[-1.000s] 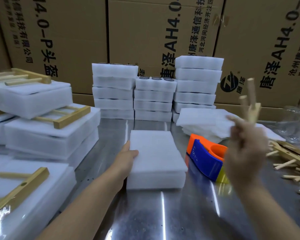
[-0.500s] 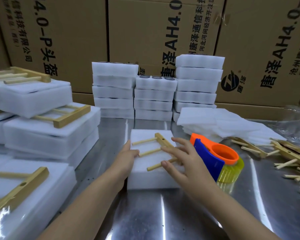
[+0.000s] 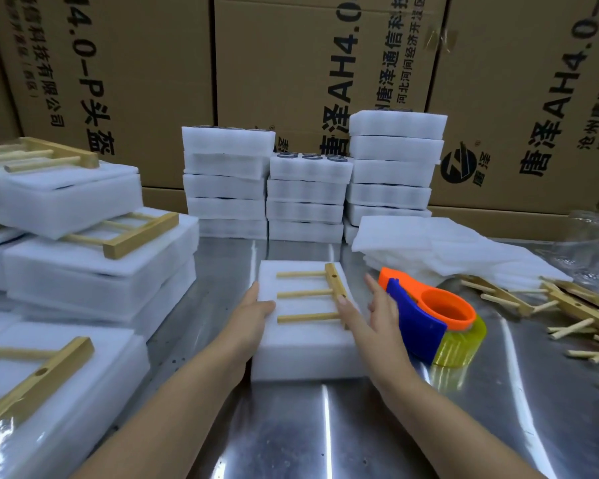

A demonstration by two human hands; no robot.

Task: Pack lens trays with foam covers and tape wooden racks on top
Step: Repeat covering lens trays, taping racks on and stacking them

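Bench [image 3: 291, 426]: rack [image 3: 332, 292] has just been set on tray [image 3: 301, 344], between the hands. Left hand [image 3: 253, 312] is pressed open against tray side. Right hand [image 3: 374, 316] is opened, fingertip on rack. Taping is judged next.

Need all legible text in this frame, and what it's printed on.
"4.0-P头盔": left carton, sideways, start cut off.
"科技有限公司": left carton, smaller; the bracketed line beside it is unreadable.
"唐泽AH4.0": middle carton, end cut off.
"唐泽通信科技", "河北河间经济开发区": middle carton, small.
"唐泽AH4.0": right carton.
"唐泽": beside the right carton's round logo.
"沧州唐泽": right carton's edge, rest blurred.
No print visible on the tape dispenser.
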